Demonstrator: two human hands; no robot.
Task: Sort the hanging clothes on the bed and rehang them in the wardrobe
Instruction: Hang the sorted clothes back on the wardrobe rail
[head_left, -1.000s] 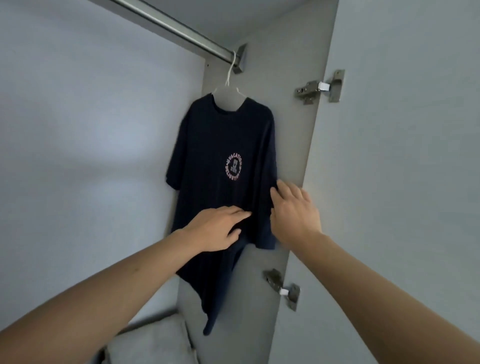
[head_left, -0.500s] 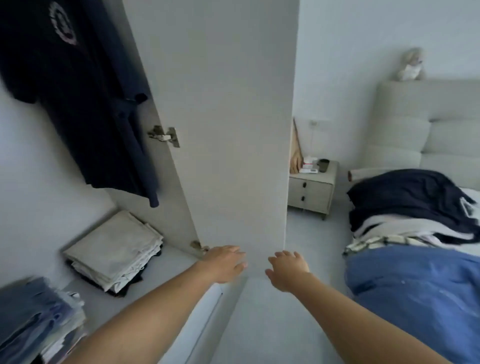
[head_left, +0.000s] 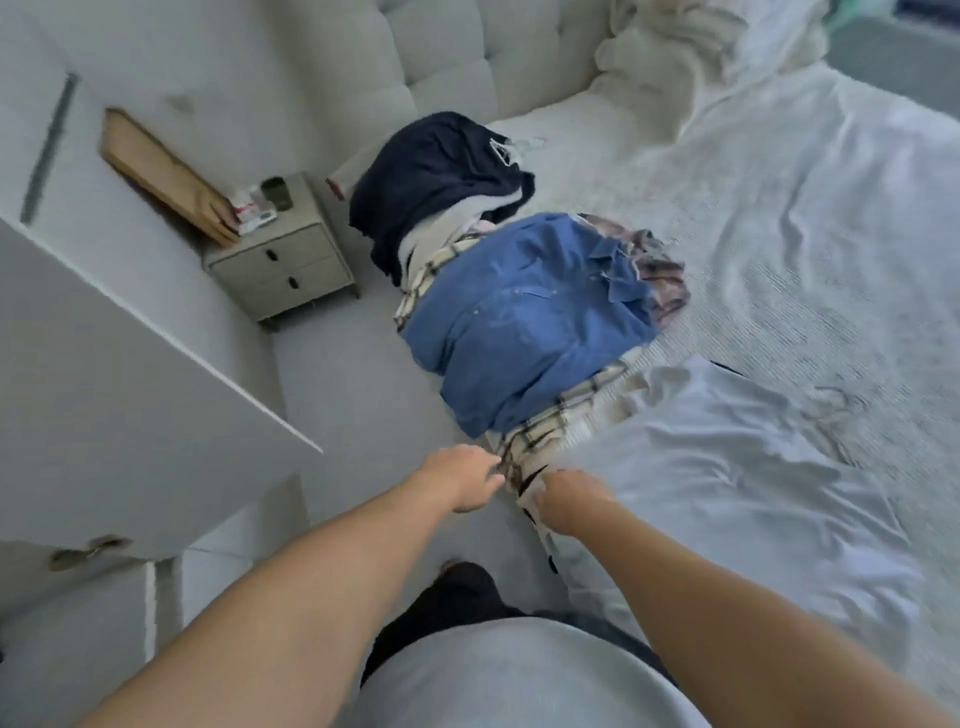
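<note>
clothes (head_left: 519, 291) lay heaped along the bed's (head_left: 779, 234) near edge, at about twelve o'clock from my hands, stacked so i could take one piece at a time. a blue shirt (head_left: 524, 322) sat on top, smooth and buttoned, its collar turned toward two o'clock. under it a plaid shirt (head_left: 540, 441) hung over the mattress edge, cream with dark checks, soft and limp. past them at eleven o'clock a dark pile (head_left: 431, 192) bunched up, thin pale hangers (head_left: 511, 148) poking out at its far side.

my left hand (head_left: 460, 483) and right hand (head_left: 566, 501) had come to the plaid hem, one on each side, both touching it. fingers on both looked curled at the cloth, but motion blur kept me from telling whether they pinched it or only brushed it.

the wardrobe door (head_left: 130, 395) stood open at nine o'clock, flat and white, i judged so the way back stayed clear. a pale garment (head_left: 717, 467) lay spread at three o'clock, wrinkled and thin.
</note>
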